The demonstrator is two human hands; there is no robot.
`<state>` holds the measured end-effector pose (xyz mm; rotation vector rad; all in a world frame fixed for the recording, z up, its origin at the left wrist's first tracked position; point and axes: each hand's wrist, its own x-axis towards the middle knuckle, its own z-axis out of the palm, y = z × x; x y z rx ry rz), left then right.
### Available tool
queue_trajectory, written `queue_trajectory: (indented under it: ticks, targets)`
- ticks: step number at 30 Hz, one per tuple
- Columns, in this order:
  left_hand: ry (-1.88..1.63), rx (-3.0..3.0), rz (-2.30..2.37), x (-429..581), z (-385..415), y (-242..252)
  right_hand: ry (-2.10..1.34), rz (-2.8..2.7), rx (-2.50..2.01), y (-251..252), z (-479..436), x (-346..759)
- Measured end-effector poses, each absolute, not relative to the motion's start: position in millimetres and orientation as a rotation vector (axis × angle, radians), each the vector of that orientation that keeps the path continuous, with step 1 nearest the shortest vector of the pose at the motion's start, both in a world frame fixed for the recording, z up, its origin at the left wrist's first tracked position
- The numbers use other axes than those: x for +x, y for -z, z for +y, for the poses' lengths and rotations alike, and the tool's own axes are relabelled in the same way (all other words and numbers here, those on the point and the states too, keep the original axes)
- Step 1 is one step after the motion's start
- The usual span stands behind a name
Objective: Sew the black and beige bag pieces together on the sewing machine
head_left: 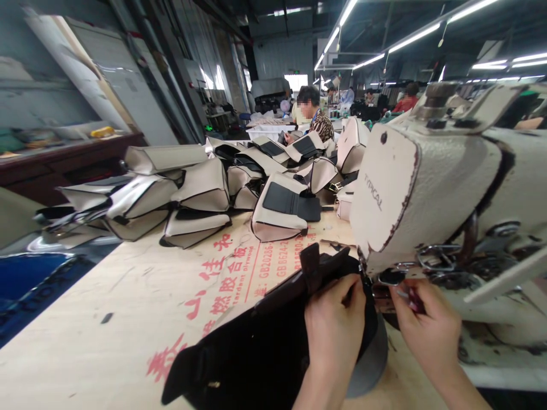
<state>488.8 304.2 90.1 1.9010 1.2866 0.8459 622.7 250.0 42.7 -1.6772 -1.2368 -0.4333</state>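
A black bag piece (252, 336) lies open on the plywood table, its dark inside facing up and a grey curved edge showing below. My left hand (335, 327) is closed on its upper edge, beside a dark strap (311, 267) that sticks up. The sewing machine head (427, 165), cream and marked TYPICAL, stands just to the right of the bag piece. Close under it, my right hand (429, 324) pinches a small tool with a dark red handle (415, 300) and a metal tip. Its exact kind cannot be made out. The needle area is mostly hidden.
Many cream bags with black trim (200, 185) are piled across the back of the plywood table (141, 307). A blue bin (36, 285) stands at the left. Beyond the pile sits a person (320, 119); other people work farther back.
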Motion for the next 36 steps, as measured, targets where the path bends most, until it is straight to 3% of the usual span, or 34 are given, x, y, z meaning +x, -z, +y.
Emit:
queue_trajectory:
  ticks: [36]
  targets:
    - [-0.652,2.160,1.352,488,309,-101,0.473,-1.355,-1.643,-33,250,629]
